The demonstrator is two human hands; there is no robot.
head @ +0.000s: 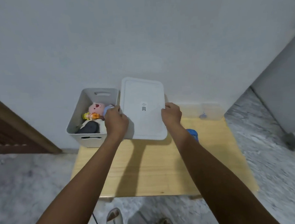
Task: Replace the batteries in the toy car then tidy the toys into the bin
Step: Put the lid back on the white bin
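A white bin (79,113) stands at the back left of the wooden table (162,170), against the wall. Inside it lie a pink plush (96,108), a yellow and orange figure (90,116) and a black and white plush (91,127). The white lid (142,95), with a small QR label, is held up beside the bin and tilted. My left hand (115,120) grips the lid's left edge and my right hand (172,113) grips its right edge. No toy car is plainly visible.
A blue object (192,133) sits on the table behind my right forearm. A small bluish item (202,116) lies near the back right. A brown door frame (17,126) is at the left. My sandalled feet (114,220) stand on the marble floor.
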